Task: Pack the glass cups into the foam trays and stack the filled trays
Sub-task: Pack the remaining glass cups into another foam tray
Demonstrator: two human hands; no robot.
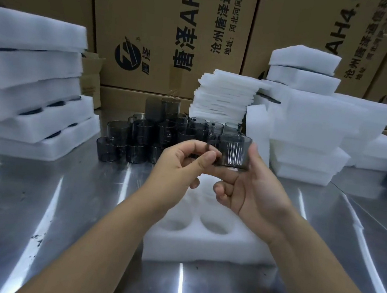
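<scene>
A smoky grey ribbed glass cup (234, 152) is held up above the table's middle. My right hand (252, 189) cradles its base and side with curled fingers. My left hand (181, 161) pinches the cup's handle between thumb and forefinger. Below my hands lies a white foam tray (200, 246) with round pockets, the two visible ones holding nothing. Behind, a cluster of several grey glass cups (154, 139) stands stacked on the steel table. A stack of filled foam trays (29, 94) rises at the left, with dark cups showing in its pockets.
Thin foam sheets (224, 97) are piled behind the cups. More foam trays (315, 126) are heaped at the right. Printed cardboard boxes (167, 30) wall off the back. The steel table (59, 215) reflects light at the front left and right.
</scene>
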